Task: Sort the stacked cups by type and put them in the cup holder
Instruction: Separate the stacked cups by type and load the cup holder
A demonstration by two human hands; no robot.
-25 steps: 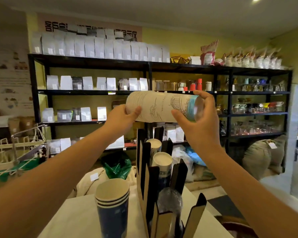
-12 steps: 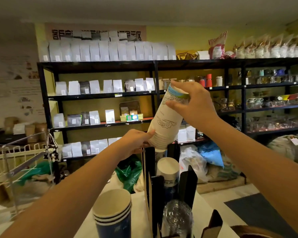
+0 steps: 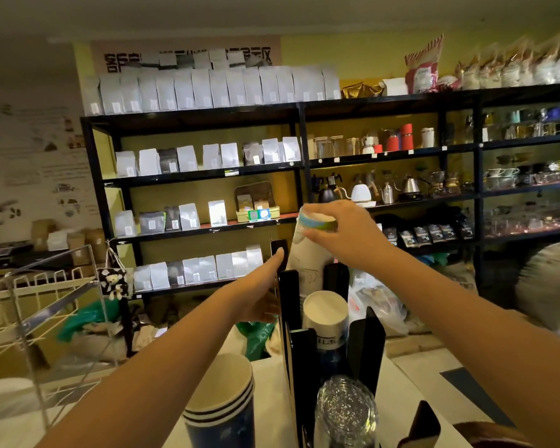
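Already the black slotted cup holder (image 3: 293, 305) on the white counter (image 3: 272, 392) looks partly filled: a stack of white paper cups with a blue band (image 3: 325, 318) fills its middle slot and a stack of clear plastic cups (image 3: 345, 412) the nearest one. The right hand (image 3: 346, 234) grips the top of a tall stack of white printed paper cups (image 3: 307, 253), its base down in the far slot. The left hand (image 3: 259, 292), fingers straight, steadies the holder's far wall. A stack of dark blue paper cups (image 3: 220, 402) at the counter's near edge, left of the holder, seems unsorted.

Dim, warm indoor light; frame edges smeared and warped.
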